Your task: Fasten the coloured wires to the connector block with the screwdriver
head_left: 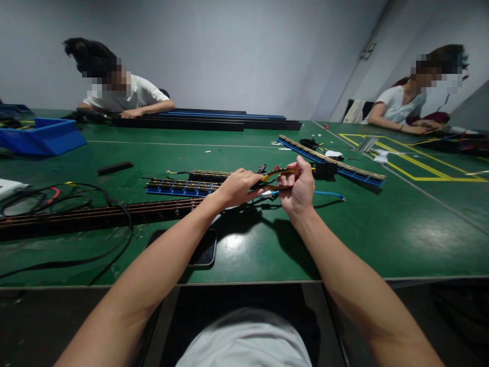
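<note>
Over the near middle of the green table (362,219), my right hand (300,188) is closed around a yellow-and-black handled tool that looks like pliers (272,176). Its working end points left, towards my left hand (240,187). My left hand has its fingers pressed together at that end; what they pinch is hidden. Under and right of my hands runs a blue cable (328,193) with a white piece near its left end. Behind my left wrist lie rails with blue bases (179,187), and a long dark rail with copper-coloured strips (153,210) extends left.
A phone (204,250) lies below my left forearm. Black cables (122,244) loop at left, near a blue bin (46,137). Another blue-based rail (332,162) lies diagonally behind my right hand. Two people (143,94) (399,104) sit across the table, beside more rails (214,122).
</note>
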Demonstrator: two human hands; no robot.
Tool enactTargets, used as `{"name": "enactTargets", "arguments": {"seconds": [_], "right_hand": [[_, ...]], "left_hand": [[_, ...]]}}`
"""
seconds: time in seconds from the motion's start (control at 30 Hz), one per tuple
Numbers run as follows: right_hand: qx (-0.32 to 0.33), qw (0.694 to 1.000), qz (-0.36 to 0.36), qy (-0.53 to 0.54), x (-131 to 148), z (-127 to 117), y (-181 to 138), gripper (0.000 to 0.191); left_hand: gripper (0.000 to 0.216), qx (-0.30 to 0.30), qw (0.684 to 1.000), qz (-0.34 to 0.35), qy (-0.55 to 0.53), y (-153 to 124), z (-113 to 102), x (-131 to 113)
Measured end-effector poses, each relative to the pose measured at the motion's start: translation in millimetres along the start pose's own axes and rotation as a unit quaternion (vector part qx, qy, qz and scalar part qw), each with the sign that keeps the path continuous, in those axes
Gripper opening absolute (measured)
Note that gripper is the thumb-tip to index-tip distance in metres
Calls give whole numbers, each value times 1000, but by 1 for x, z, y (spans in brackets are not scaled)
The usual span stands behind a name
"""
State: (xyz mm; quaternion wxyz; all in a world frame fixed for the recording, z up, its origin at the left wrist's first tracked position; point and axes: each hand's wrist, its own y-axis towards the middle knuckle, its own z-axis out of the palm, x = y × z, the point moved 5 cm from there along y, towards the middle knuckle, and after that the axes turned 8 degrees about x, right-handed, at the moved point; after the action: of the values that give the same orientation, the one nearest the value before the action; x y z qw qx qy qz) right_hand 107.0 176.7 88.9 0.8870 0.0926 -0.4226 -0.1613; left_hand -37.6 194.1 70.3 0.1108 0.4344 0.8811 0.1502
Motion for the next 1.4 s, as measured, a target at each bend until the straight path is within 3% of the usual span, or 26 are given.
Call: {"name": "enactTargets", "arguments": {"seconds": [0.1, 0.23, 0.43, 0.53, 0.67, 0.8, 0.87, 0.93, 1.13, 1.4], "right_hand": [[103, 994, 19, 23, -3, 11, -1, 34], [211, 975, 70, -11, -16, 17, -4, 44], [258, 951, 69, -156, -19, 4, 7, 40], [271, 940, 46, -204, -14, 4, 9, 39], [215, 946, -37, -240, -8, 1, 12, 36], [121, 935, -140, -304, -3, -15, 19, 34], [101, 919, -157, -348, -4, -22, 23, 35], [93, 902, -159, -391, -7, -28, 25, 36], [123, 845, -167, -493, -13, -26, 21, 37], [108, 839, -192, -497, -12, -24, 17, 42]], "left_hand": [[27, -51, 998, -15, -31, -1, -2, 7], [23, -81, 990, 3, -114, -2, -3, 11], [23, -14, 983, 35, -178, -2, -7, 4], [28, -16, 984, 40, -173, -2, -12, 2], [34, -63, 992, -30, -108, -5, -19, 14], [37, -105, 972, -209, -24, -16, -22, 48], [39, -91, 951, -297, 5, -24, -19, 67], [40, -51, 938, -343, 21, -30, -13, 82], [47, 55, 922, -384, 24, -42, 5, 103], [56, 166, 912, -376, 25, -44, 19, 104]]}}
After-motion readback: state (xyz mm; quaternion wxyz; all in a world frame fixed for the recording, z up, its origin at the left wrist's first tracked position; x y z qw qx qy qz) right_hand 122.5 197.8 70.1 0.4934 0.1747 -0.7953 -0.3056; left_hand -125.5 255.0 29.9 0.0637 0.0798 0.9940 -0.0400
